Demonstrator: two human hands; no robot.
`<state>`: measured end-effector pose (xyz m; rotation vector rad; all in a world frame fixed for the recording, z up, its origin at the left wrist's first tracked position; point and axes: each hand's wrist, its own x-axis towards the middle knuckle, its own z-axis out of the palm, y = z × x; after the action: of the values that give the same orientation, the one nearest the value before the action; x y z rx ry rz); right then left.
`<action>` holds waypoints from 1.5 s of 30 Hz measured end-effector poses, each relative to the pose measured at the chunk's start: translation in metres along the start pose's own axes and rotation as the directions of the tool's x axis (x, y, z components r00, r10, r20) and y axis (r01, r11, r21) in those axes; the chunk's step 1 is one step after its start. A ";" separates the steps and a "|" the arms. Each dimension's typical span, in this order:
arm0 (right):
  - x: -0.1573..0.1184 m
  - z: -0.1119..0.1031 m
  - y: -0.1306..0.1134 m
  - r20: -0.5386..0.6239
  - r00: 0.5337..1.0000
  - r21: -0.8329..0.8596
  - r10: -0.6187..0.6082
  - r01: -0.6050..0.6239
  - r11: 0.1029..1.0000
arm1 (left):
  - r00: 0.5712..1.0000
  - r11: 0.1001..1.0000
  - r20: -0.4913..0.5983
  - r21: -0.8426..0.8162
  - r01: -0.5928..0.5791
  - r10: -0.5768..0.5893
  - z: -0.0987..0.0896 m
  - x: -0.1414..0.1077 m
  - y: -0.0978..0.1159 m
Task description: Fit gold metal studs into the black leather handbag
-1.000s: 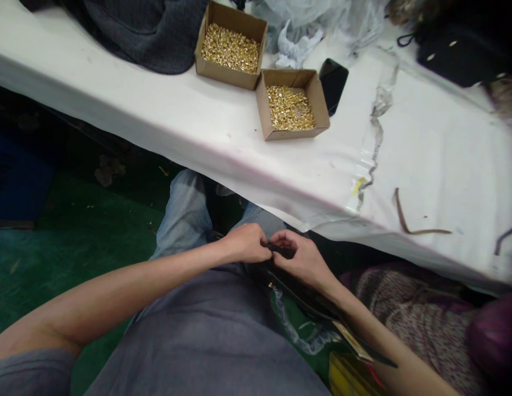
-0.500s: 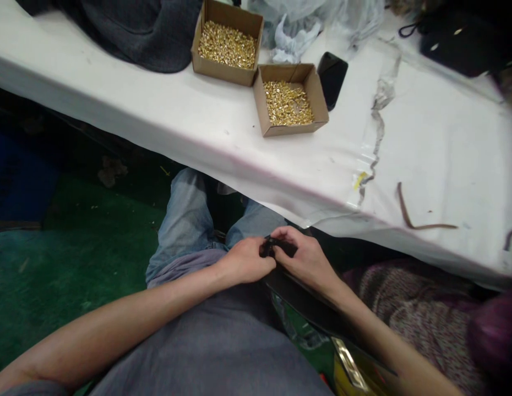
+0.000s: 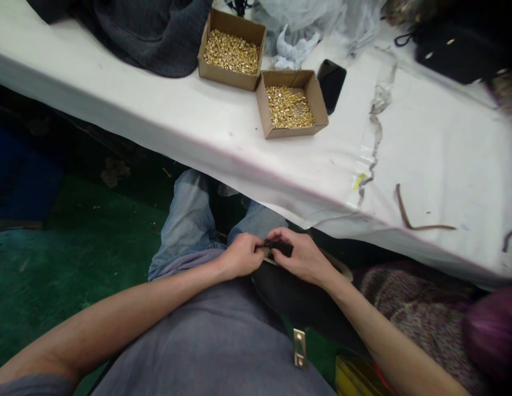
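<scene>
Over my lap, below the table edge, lies a black leather-like piece [image 3: 305, 300], perhaps part of a bag. A gold metal plate [image 3: 299, 347] with holes is on its lower end. My left hand [image 3: 243, 254] pinches the piece's upper edge, fingers closed. Close beside it, my right hand [image 3: 303, 256] grips the same edge with curled fingers and thumb. A small pale spot shows between the two hands, too small to name. My fingers partly hide the edge they hold.
Two cardboard boxes, one at the left [image 3: 232, 52] and one at the right [image 3: 292, 107], hold small gold metal parts on the white table [image 3: 177, 118]. Nearby are a black phone [image 3: 331, 85], a dark cloth cap [image 3: 157, 38], clear plastic bags [image 3: 322, 19] and a brown strip [image 3: 421, 223].
The black piece has turned in my hands, so its broad face shows and the gold plate has swung left. Both hands stay at its edge; the left one has shifted slightly.
</scene>
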<state>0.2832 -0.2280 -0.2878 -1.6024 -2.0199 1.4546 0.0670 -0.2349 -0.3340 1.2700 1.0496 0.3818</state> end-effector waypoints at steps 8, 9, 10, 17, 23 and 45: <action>0.011 0.000 0.024 0.061 0.996 0.141 0.065 -0.073 0.987 | 0.992 0.992 0.032 0.037 -0.123 0.122 -0.008 0.010 -0.014; 0.011 -0.001 0.026 0.064 0.995 0.155 0.074 -0.083 0.984 | 0.992 0.992 0.016 0.036 -0.122 0.121 -0.007 0.012 -0.016; 0.012 -0.002 0.027 0.064 0.995 0.164 0.083 -0.092 0.982 | 0.993 0.992 -0.002 0.035 -0.119 0.119 -0.005 0.013 -0.017; 0.000 -0.011 0.007 0.020 0.995 0.046 0.097 -0.098 0.994 | 0.993 0.995 -0.066 0.000 -0.097 0.097 0.001 0.014 -0.020; -0.016 -0.030 -0.001 0.146 0.959 0.148 0.244 -0.265 0.953 | 0.993 0.994 -0.071 -0.057 -0.096 0.091 0.001 0.011 -0.020; -0.013 0.007 -0.009 -0.058 0.984 -0.174 0.170 -0.178 0.969 | 0.993 0.994 -0.069 -0.051 -0.095 0.091 0.003 0.015 -0.012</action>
<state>0.2779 -0.2421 -0.2790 -1.9094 -2.0830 1.3119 0.0735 -0.2290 -0.3518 1.2673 1.0317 0.5237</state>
